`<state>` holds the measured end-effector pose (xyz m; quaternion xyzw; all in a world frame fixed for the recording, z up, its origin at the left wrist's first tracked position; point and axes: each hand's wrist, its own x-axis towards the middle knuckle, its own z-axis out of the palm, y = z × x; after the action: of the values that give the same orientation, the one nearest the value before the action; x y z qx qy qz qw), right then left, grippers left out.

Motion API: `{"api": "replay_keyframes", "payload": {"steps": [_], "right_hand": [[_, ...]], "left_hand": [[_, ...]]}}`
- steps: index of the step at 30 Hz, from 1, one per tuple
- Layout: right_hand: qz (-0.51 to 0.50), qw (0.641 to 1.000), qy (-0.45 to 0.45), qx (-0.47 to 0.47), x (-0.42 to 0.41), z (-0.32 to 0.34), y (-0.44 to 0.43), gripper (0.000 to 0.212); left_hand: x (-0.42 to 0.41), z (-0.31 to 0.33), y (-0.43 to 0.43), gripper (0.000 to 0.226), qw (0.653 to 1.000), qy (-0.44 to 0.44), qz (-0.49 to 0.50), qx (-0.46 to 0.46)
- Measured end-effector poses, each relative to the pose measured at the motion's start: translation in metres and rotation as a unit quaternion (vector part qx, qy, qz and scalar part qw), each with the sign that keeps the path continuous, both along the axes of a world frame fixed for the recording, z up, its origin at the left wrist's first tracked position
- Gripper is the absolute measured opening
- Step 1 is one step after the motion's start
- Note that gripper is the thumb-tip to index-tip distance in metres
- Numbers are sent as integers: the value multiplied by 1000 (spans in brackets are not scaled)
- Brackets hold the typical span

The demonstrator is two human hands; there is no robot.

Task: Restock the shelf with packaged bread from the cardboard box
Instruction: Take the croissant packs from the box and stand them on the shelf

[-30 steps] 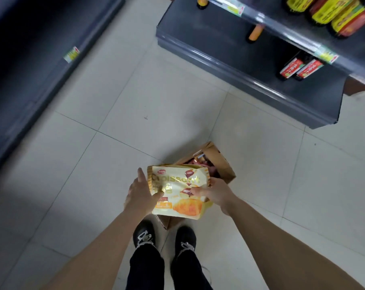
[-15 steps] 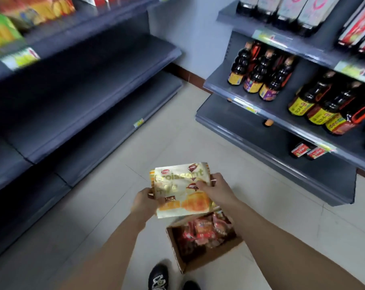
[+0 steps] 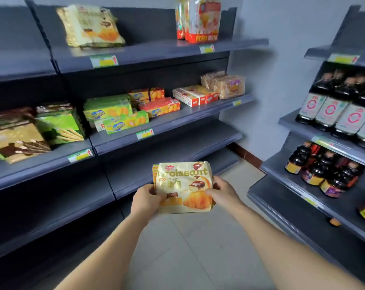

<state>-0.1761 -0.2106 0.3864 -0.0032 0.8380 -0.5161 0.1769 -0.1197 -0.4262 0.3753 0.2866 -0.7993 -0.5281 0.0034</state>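
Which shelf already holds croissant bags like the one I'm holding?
The top shelf: matching yellow croissant bags lie at its left; the shelf below holds other snacks.

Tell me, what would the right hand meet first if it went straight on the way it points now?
Apart from the yellow plastic croissant pack it holds, the right hand would probably reach the bare dark grey metal shelf board behind the pack; depth is unclear.

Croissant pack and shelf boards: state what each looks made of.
Croissant pack: probably thin glossy plastic film; it glints and wrinkles where the left hand and right hand grip its sides. Shelf boards: likely painted sheet metal, matte dark grey, with thin straight front edges.
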Motion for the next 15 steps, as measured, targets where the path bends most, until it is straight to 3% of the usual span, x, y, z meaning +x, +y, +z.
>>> {"api": "replay_keyframes", "payload": {"steps": [6,15], "right_hand": [[-28,995,87,-40,-36,60,-76,46],[-35,973,183,-134,-95,145,-182,21]], "left_hand": [[-25,76,-73,22,995,90,17,-43],[-69,172,-168,22,977,186,30,-101]]}}
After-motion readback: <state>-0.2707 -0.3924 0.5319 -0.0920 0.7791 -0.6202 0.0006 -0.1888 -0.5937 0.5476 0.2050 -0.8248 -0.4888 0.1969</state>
